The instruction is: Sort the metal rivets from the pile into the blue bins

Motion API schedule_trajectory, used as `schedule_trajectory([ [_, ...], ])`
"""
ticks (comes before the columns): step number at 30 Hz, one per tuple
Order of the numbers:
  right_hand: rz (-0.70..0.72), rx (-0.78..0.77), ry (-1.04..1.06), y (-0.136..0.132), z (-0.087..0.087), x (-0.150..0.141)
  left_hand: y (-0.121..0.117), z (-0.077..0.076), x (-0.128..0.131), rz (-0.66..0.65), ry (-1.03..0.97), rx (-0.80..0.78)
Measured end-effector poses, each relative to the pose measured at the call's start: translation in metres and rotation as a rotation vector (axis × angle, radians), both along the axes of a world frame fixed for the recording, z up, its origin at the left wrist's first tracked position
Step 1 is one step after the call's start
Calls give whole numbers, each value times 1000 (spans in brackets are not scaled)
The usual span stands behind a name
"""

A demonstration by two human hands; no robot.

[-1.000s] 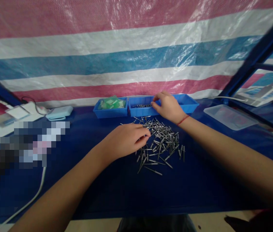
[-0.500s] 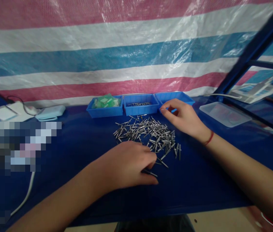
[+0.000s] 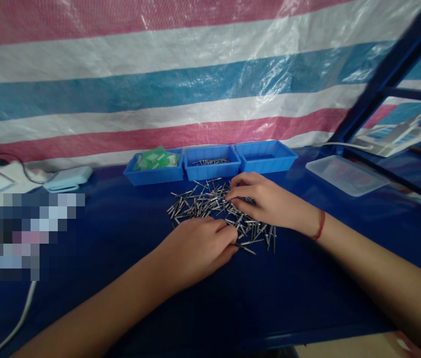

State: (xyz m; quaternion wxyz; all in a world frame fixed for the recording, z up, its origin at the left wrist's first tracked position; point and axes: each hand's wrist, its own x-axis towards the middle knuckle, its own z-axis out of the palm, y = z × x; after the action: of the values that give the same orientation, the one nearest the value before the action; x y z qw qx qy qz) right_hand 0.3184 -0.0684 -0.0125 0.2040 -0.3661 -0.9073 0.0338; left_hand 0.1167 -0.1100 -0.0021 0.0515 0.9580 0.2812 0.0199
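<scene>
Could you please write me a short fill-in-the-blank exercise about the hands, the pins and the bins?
The left hand and the right hand are both at the pile of metal pins. Behind it stand ____ blue bins in a row.
Green packets lie in the ____ bin.
A smaller lot of pins lies in the ____ bin.
A ____ band circles the right wrist.

Missing words: three; left; middle; red.

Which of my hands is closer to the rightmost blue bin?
Your right hand; it's at the rivets, just on your side of the bin. Your left hand is farther away, at the pile's near edge.
</scene>
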Motion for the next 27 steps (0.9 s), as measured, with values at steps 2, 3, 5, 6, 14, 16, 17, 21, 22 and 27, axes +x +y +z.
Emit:
schedule_trajectory([
  [2,-11,9,-32,-1,-1,-3,3,-1,-2,13,-15,-40],
  [3,-23,8,-39,-1,-2,-4,4,-2,-2,14,-13,-52],
  [5,-49,2,-36,-1,-3,-6,4,-3,-1,4,-6,-66],
  [6,-58,-2,-34,-1,-3,-7,3,-4,0,-3,-6,-70],
  [14,-107,-54,-39,-2,-5,-13,-2,-2,1,-6,-39,-115],
  [16,-119,-73,-34,-3,-5,-13,-1,-2,0,2,-51,-118],
  [17,-125,-80,-30,-3,-5,-14,-1,-2,0,2,-58,-118],
  [21,-119,-91,-58,-3,-2,-15,-1,-2,0,-1,-58,-117],
  [22,-110,-87,-69,-3,-2,-15,-1,-2,0,-3,-56,-118],
  [27,-87,-93,-79,-6,-4,-15,-1,-3,0,-14,-76,-127],
])
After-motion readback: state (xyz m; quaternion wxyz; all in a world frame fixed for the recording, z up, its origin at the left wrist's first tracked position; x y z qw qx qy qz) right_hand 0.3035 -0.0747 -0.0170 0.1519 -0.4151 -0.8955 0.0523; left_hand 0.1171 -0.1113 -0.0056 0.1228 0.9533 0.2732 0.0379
